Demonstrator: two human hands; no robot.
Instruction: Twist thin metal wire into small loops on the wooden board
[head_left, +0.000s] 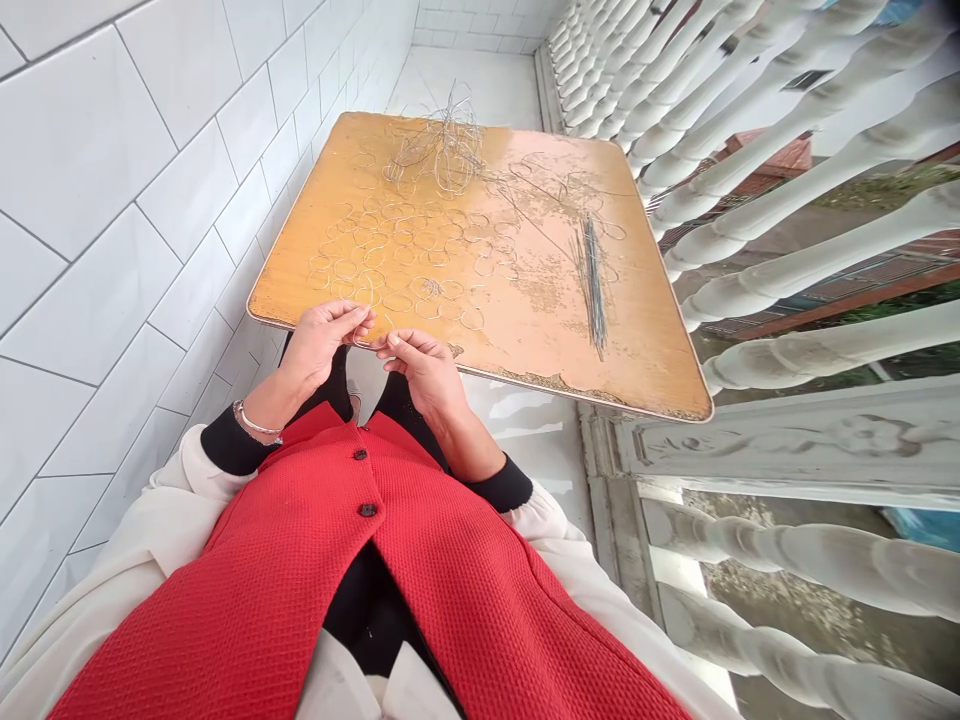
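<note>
Both hands meet at the near edge of a worn wooden table [547,340]. My left hand [319,345] pinches one side of a thin wire ring [366,345], thumb against fingers. On the ring's other side, my right hand [424,370] grips the wire between thumb and forefinger. Part of the ring is hidden by the fingers. Just beyond the hands, many similar wire rings [394,300] lie spread over the left half of the tabletop. A small clump of short wire bits [431,287] sits among them.
A tangled bundle of wire [454,150] stands at the table's far side. Straight wire lengths [591,285] lie in a bundle on the right, with loose wires [532,205] behind. A tiled wall [97,180] runs along the left, a white balustrade [787,350] along the right.
</note>
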